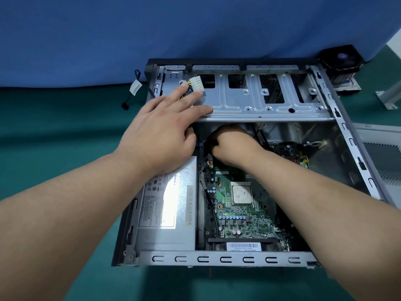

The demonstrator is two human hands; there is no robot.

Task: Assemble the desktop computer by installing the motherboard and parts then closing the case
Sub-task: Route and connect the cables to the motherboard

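Observation:
An open desktop case [225,259] lies on a green table. The green motherboard [236,222] sits inside it with a bare CPU [242,194] in its socket. My left hand [165,129] lies flat, fingers straight, on the metal drive cage [269,105], pressing down a white power connector [196,83] and its coloured wires. Under the cage's edge, my right hand [230,146] is curled around black cables at the far end of the motherboard. What its fingertips hold is hidden.
A silver power supply [171,209] fills the case's left side. A CPU cooler with fan [340,61] sits behind the case at the right. The perforated side panel [382,157] lies to the right. A loose tagged cable [135,89] trails out at the left.

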